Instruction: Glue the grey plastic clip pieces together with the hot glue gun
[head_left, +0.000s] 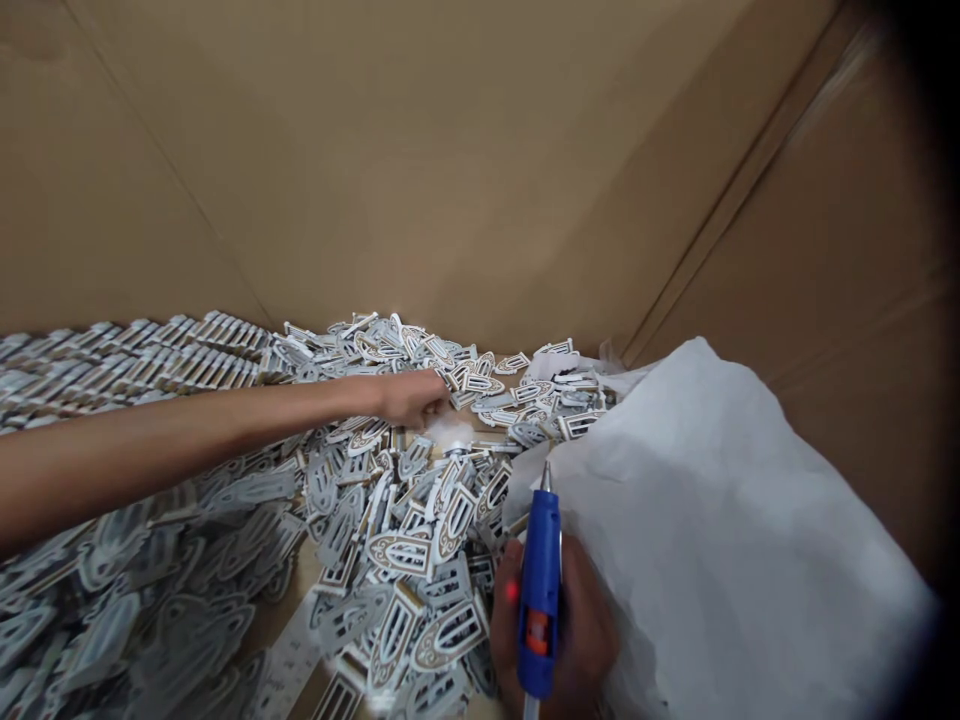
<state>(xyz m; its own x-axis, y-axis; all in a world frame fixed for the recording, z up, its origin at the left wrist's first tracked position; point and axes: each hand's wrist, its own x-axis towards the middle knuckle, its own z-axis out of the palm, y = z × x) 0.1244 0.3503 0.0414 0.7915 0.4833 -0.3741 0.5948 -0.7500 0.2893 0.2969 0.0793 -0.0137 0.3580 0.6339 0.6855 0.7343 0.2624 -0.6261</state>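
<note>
My right hand (581, 620) is wrapped round a blue hot glue gun (540, 560), its metal nozzle pointing away from me and a pale glue stick showing at the back end. My left hand (412, 398) reaches across from the left, low over a heap of small white arched pieces (457, 520) with brown scroll patterns and slots. Its fingers are curled closed, and what they grip, if anything, is hidden. Just beside those fingers lies a whitish, translucent clump (450, 432).
Cardboard walls (450, 180) rise behind and at the right. Stacked rows of similar pieces (187, 355) stand at the far left. A large white sheet (720, 520) lies crumpled on the right. A paper strip with handwriting (289, 665) lies near the front.
</note>
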